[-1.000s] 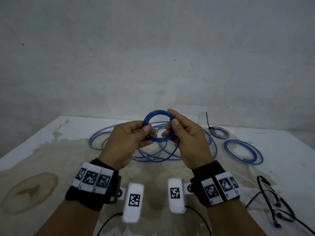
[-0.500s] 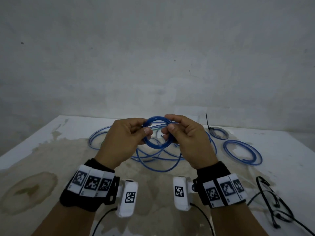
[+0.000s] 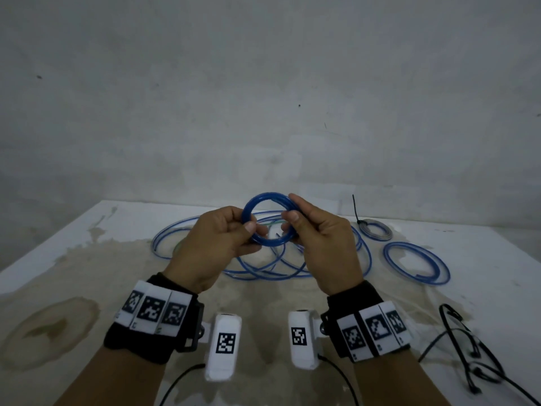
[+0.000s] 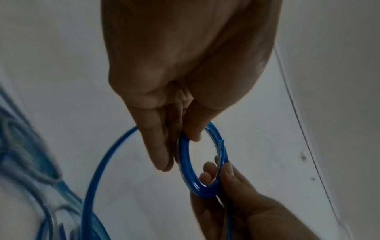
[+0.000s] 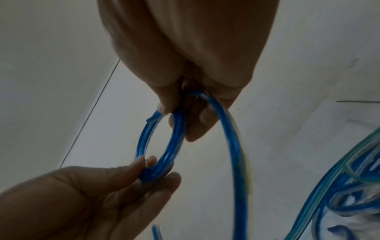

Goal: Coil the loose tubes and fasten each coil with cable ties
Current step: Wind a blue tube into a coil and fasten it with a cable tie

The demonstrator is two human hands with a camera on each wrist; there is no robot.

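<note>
A small blue tube coil [image 3: 265, 200] is held upright above the white table [image 3: 87, 253] between both hands. My left hand [image 3: 234, 230] pinches its left side, thumb in front; in the left wrist view the left hand [image 4: 183, 138] grips the blue coil [image 4: 185, 164]. My right hand [image 3: 304, 227] pinches the coil's right side, and the blue coil [image 5: 174, 139] shows in the right wrist view with a free strand [image 5: 232, 146] trailing down from the right hand [image 5: 185, 113]. Loose blue tubing [image 3: 263, 271] lies on the table beneath.
A loose blue coil [image 3: 415, 262] lies on the right of the table. Behind it sits a grey coil [image 3: 376, 228] fastened with a black cable tie [image 3: 355, 209]. Several black cable ties [image 3: 468, 347] lie at the near right. A grey wall stands behind the table.
The hands dipped with the coil half a second ago and have come back up. The grips shifted round the coil as tube was wound on.
</note>
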